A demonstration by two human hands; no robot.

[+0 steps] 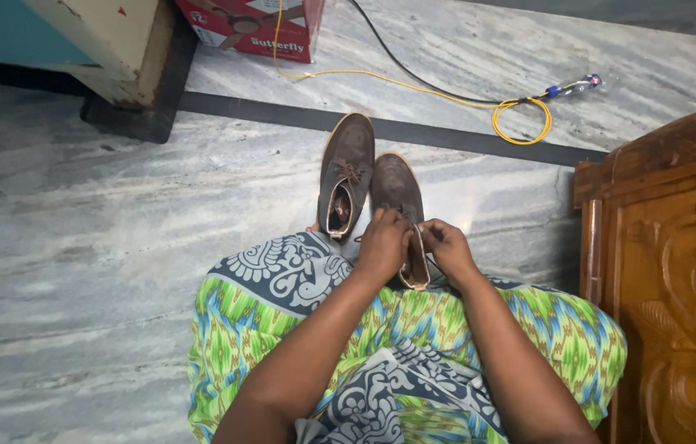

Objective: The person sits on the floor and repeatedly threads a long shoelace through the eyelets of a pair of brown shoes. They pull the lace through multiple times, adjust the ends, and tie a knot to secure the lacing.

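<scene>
1. Nearest to the camera are the person's lap and the patterned cloth [414, 329] in green, blue and grey that covers the legs. Both forearms reach forward over it to the shoes.

2. The left hand [382, 244] is closed at the top opening of the right shoe [401, 210] and seems to pinch the lace there. The right hand [447, 247] is also closed, and it holds the collar or the lace at the other side of the same opening. Which part the fingers grip exactly, one cannot tell.

3. The right shoe stands on the floor [118, 247] just in front of the lap. Its opening looks spread and its lace does not look tied, so the work on this shoe appears to be in the middle, not finished.

4. The left shoe [346, 173] touches it on the side. Its lace looks knotted in a small bow, so this one seems done, and no hand touches it.

5. Both brown shoes point away from the person, with the toes far and the heels near. Their long axis runs near to far, leaning slightly to the left.

6. Farther away lie a yellow cable [521, 115], a red box [253, 29] and, at the right edge, carved wooden furniture [677, 271].
</scene>
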